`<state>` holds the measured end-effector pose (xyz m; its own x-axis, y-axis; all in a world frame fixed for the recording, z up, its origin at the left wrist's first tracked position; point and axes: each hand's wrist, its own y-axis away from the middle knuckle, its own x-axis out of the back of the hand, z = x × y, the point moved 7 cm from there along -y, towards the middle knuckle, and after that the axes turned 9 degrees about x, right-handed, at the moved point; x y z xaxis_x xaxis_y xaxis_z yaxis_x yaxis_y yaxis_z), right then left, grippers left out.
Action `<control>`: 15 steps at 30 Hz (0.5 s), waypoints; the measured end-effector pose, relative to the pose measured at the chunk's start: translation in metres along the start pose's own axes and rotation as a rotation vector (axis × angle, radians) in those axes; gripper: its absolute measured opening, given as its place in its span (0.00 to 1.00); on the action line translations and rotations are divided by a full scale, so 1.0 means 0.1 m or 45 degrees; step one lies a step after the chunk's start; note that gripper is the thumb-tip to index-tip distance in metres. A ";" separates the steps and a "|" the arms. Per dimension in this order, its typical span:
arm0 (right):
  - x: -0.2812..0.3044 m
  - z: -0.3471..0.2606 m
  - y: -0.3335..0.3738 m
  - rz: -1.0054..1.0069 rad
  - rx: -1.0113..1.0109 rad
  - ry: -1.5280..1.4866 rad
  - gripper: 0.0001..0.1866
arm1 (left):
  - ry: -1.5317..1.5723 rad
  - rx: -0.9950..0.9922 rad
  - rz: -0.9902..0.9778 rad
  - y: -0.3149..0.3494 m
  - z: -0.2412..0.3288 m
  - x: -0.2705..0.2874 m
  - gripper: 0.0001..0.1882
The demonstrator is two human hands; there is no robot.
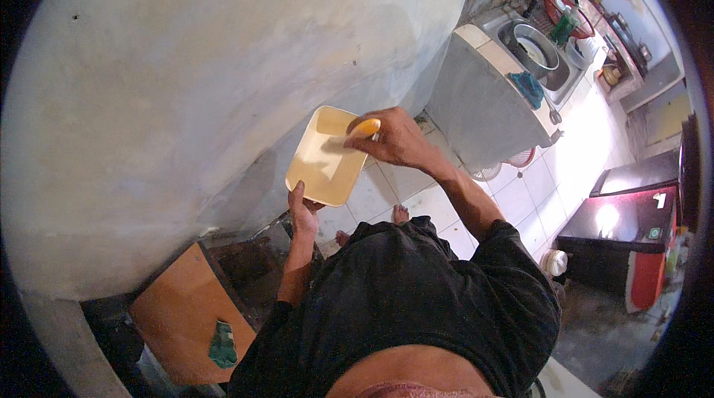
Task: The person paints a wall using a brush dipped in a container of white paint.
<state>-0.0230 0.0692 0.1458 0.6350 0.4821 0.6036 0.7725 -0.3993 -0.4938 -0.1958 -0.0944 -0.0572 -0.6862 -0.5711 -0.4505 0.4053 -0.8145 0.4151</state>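
Note:
A pale yellow rectangular plastic tray [311,188] is held tilted in front of the wall, its hollow side facing me. My left hand [301,213] grips its lower left corner, thumb over the rim and fingers behind. My right hand [401,139] is closed around a small tool with a rounded orange end [367,128], at the tray's upper right edge. The tool's working end is mostly hidden by my fingers and blurred, so its kind does not show. A shadow falls on the tray's inside below that hand.
A stained plaster wall [223,63] rises ahead. At the right stands a counter with a sink [569,74], a metal basin [534,48] and a blue cloth [526,90]. A brown board [182,309] with a green cloth [222,344] lies lower left. White floor tiles [439,208] show below.

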 end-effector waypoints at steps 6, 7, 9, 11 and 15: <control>0.01 0.11 -0.13 0.187 -0.108 0.222 0.09 | 0.074 -0.031 0.024 -0.02 0.07 0.17 0.28; 0.01 0.12 -0.13 0.197 -0.110 0.239 0.09 | 0.076 -0.001 0.039 -0.02 0.05 0.23 0.28; 0.12 0.05 -0.14 0.297 -0.167 0.177 0.08 | 0.084 0.048 0.055 -0.05 0.03 0.33 0.27; 0.26 0.17 -0.07 0.541 -0.204 -0.001 0.08 | 0.089 0.040 0.056 -0.07 0.06 0.34 0.28; 0.43 0.61 0.20 1.141 -0.461 -0.521 0.12 | 0.091 -0.009 0.011 -0.09 0.11 0.53 0.29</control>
<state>0.0198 0.1297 0.1236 0.9788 0.0944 -0.1818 0.0146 -0.9174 -0.3978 -0.2422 -0.1164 -0.0760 -0.6380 -0.5835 -0.5026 0.4151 -0.8102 0.4137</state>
